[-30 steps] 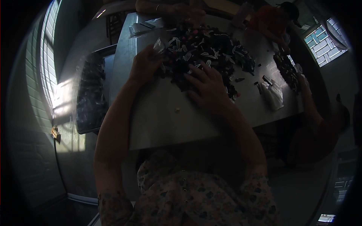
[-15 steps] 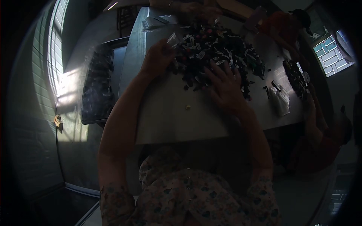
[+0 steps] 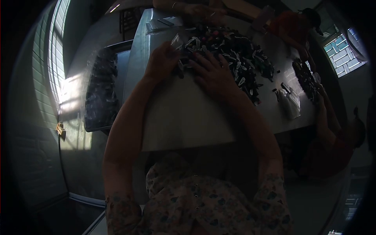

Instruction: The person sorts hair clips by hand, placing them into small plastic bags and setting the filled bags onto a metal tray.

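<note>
A heap of small dark pieces with white strips point(image 3: 243, 51) lies on the pale table point(image 3: 188, 117). My left hand point(image 3: 162, 60) is at the heap's left edge, its fingers closed on a clear plastic bag point(image 3: 177, 41). Beside it on the right, my right hand point(image 3: 213, 74) rests palm down on the near edge of the heap, fingers spread. A few dark pieces lie between my two hands. Shadow blurs the fine detail of the pieces.
A dark tray of packed bags point(image 3: 102, 86) stands left of the table. Flat clear bags point(image 3: 158, 25) lie at the far left corner. A white plastic bag point(image 3: 290, 102) lies on the right. Co-workers' hands point(image 3: 203, 13) are across the table; two people sit on the right.
My right hand has moved left and slightly up, closer to my left hand. Pieces at the heap's near edge have shifted away, and the small yellowish bit on the table no longer shows.
</note>
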The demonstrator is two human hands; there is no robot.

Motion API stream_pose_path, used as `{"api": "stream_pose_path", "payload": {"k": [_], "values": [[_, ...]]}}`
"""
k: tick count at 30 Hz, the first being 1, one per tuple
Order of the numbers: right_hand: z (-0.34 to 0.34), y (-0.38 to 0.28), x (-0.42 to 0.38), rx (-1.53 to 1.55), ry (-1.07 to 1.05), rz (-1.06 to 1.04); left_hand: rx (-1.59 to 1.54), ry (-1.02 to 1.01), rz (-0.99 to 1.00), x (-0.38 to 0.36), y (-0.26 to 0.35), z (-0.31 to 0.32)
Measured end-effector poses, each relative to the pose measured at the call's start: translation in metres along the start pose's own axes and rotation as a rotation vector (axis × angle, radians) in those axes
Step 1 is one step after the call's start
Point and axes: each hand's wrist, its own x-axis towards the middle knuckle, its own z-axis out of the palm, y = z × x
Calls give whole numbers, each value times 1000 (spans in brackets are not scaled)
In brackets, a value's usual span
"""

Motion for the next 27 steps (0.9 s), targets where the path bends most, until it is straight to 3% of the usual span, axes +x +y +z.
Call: {"api": "stream_pose_path", "payload": {"k": [8,10,14,16,27], "values": [[-23,76,-42,-170,-51,262,-47,51,24,-1,-2,0],[-35,86,-70,78,-100,467,-54,57,30,0,-4,2],[-25,83,-131,219,-5,586,-41,64,21,1,-7,2],[-22,67,-144,335,-6,742,-15,55,19,-1,-3,-1],[-4,-2,-52,462,154,679,-61,6,60,2,-14,3]]}}
